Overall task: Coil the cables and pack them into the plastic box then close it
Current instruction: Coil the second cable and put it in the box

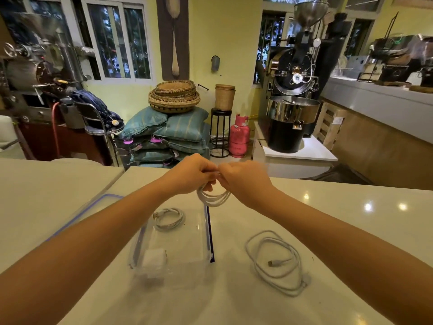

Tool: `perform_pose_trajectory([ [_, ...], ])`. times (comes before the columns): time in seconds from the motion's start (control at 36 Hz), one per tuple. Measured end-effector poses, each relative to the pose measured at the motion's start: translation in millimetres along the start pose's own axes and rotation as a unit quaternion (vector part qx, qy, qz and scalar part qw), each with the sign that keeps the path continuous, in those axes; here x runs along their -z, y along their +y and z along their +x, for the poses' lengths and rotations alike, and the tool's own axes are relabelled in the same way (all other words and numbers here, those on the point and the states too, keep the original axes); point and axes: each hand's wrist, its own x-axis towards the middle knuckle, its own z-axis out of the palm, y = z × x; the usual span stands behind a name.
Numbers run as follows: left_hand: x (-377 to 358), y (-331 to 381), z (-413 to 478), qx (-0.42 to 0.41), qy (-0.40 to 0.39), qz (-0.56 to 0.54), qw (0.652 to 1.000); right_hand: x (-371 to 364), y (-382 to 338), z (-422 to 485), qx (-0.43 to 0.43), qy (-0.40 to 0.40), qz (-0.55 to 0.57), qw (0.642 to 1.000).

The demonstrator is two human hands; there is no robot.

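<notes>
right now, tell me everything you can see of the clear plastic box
The plastic box is clear and rectangular, with a dark blue strip along its right rim. It stands open and upright on the pale countertop. What looks like its blue-edged lid lies to its left. Inside are a coiled white cable at the far end and a white charger block at the near end.
</notes>
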Motion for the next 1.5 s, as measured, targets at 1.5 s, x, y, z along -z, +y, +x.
perform_pose_trajectory([
  [1.5, -37.9, -117.1, 14.2, 0.282, 0.023, 0.220, 0.934, -109.9, -66.6, 49.0, 0.039, -0.400, -0.011, 0.916],
])
